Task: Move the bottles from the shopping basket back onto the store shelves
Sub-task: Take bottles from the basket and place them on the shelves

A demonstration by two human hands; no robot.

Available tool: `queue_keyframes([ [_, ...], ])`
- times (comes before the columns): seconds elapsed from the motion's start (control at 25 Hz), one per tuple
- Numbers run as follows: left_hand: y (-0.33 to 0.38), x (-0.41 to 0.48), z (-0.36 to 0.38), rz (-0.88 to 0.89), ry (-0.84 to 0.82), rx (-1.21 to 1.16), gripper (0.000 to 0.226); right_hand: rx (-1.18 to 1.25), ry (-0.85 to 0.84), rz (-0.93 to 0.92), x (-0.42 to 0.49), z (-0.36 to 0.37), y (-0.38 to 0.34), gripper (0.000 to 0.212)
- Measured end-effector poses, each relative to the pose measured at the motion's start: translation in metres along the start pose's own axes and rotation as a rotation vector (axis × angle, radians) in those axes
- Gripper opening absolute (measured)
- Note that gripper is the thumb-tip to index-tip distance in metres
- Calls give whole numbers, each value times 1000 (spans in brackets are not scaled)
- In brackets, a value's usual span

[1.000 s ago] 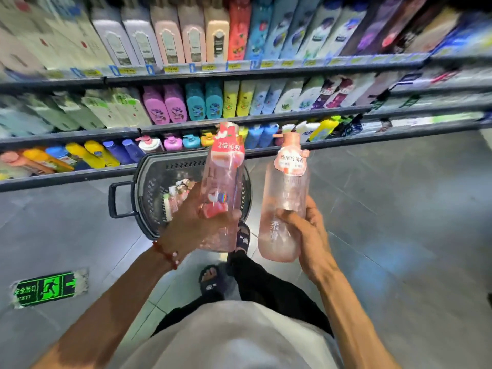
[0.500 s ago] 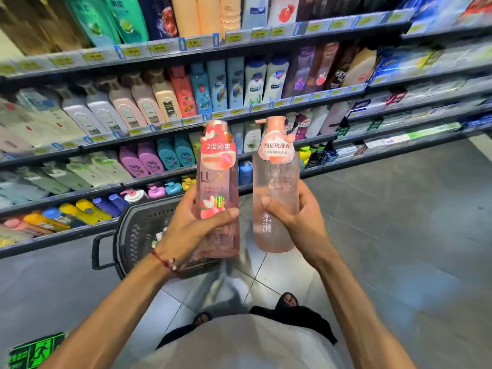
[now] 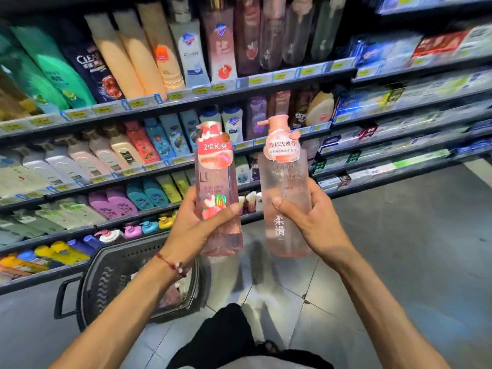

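My left hand (image 3: 197, 225) grips a clear pink pump bottle with a red tag (image 3: 217, 177), held upright in front of the shelves. Beside it, my right hand (image 3: 311, 222) holds a paler pink pump bottle with a peach tag (image 3: 285, 179), also upright. The two bottles are side by side and apart. Below my left forearm stands the dark shopping basket (image 3: 106, 283) on the floor, with some pink items partly visible inside. The store shelves (image 3: 239, 87) rise ahead, packed with bottles.
Several shelf tiers hold rows of coloured shampoo and body wash bottles with yellow price tags. Boxed goods fill the shelves at the right (image 3: 415, 102). Grey tiled floor (image 3: 412, 249) stretches to the right. My dark trouser leg (image 3: 221, 334) shows at the bottom.
Both hands have lifted the two bottles higher and closer to the shelves. The view has tilted up, so upper shelves show and the basket sits lower in frame.
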State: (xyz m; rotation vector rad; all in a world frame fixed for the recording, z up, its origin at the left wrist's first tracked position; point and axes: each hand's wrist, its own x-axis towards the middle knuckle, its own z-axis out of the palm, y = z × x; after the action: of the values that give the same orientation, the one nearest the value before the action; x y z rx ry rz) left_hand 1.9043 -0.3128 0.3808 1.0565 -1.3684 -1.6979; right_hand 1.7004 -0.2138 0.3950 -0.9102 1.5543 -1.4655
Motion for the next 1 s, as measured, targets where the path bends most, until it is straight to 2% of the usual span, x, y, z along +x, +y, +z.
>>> queue_keyframes([
  [0.32,26,126,72,115,15,-36,67,-45,22,-74,122,-66,-24,47],
  [0.44,27,184,91,94,26,-44,66,-68,40,-88,177,-84,-30,52],
  [0.6,32,253,109,65,39,-45,71,-124,39,-81,244,-102,-40,46],
  [1.0,42,331,152,92,280,-22,72,-47,-134,-46,359,-145,-47,56],
])
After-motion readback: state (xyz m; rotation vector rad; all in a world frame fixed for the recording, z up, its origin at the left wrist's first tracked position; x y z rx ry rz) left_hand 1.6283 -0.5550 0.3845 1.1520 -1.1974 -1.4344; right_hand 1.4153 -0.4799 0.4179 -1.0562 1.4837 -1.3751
